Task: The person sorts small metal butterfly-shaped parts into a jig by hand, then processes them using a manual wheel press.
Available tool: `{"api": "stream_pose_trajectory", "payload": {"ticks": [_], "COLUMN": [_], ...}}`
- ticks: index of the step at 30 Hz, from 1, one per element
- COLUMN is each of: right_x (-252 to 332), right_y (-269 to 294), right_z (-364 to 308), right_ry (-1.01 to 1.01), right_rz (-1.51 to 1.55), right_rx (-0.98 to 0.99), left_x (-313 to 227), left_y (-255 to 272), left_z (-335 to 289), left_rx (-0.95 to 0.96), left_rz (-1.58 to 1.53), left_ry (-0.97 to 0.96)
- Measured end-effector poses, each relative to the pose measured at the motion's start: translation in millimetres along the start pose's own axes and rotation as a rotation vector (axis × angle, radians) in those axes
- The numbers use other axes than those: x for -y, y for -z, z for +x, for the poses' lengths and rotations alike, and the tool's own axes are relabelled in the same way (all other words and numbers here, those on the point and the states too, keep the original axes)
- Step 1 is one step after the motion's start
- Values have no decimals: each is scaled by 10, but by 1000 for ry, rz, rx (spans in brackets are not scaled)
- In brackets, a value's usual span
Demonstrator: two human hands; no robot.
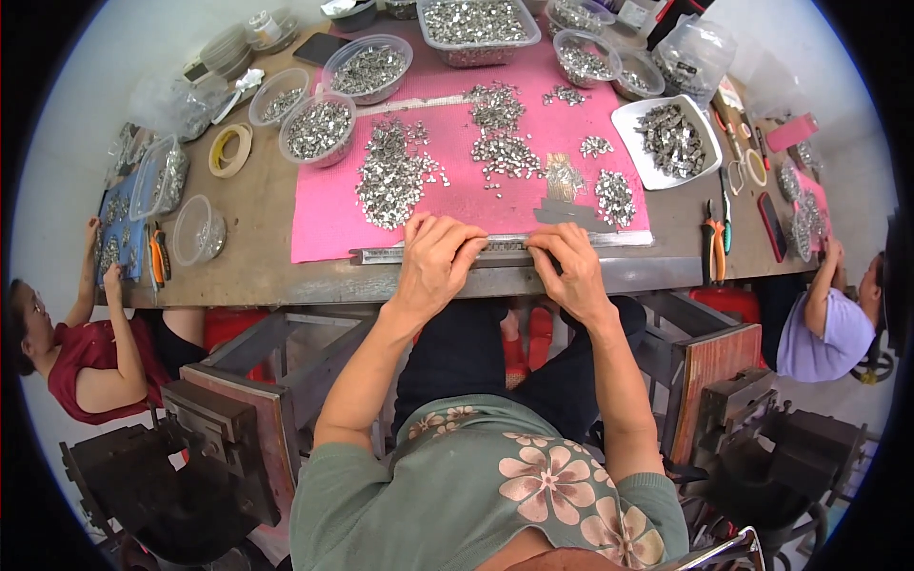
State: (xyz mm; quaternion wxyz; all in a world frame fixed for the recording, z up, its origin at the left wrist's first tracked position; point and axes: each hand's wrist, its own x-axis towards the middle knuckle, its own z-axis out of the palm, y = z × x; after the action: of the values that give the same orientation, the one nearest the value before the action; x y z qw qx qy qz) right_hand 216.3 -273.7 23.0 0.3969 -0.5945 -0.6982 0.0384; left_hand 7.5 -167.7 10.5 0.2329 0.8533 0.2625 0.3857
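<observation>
First, locate the metal bar (pixel 506 245): it lies lengthwise along the near edge of the worktop (pixel 262 221), with small pieces visible along its middle section. The left hand (pixel 440 259) is clamped on the bar left of that section, thumb against fingers. The right hand (pixel 573 266) is clamped on it at the right; the two hands are apart. Just beyond the right hand, flat grey strips (pixel 574 217) lie on the pink mat (pixel 319 228).

Farther in, a large heap of small metal pieces (pixel 388 186) lies at left on the mat, and a smaller heap (pixel 615 197) at right. Beyond that, a white tray (pixel 625 138) overlaps the mat's right edge and holds larger metal pieces (pixel 671 141). At the far side, a rectangular clear tub (pixel 479 57) is filled with metal pieces.
</observation>
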Motion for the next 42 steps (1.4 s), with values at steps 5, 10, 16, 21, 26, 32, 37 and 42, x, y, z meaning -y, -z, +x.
{"api": "stream_pose_trajectory", "payload": {"ticks": [5,10,16,21,26,32,37,42], "right_x": [50,-43,-290,-340,-191,-182,-189,-164], "right_y": [-36,-21,-84,-220,65,261,15,-182], "right_z": [-48,-110,429,469,279,336,414,457], "right_ry": [103,108,28,15,86,-32,-94,-102], "right_rz": [-135,-82,-247,-387,-252,-52,-106,-146], "right_rx": [-26,-64,-1,203,338,194,59,-19], "left_x": [-80,-90,97,151,-11,94,133,137], "left_y": [-77,-33,-254,-366,-85,42,-94,-198], "left_z": [29,45,550,607,290,309,433,440], "left_rx": [-42,31,44,402,484,139,57,47], "left_rz": [150,88,325,336,274,-4,133,230], "left_ry": [19,110,-48,-4,-59,17,34,32]}}
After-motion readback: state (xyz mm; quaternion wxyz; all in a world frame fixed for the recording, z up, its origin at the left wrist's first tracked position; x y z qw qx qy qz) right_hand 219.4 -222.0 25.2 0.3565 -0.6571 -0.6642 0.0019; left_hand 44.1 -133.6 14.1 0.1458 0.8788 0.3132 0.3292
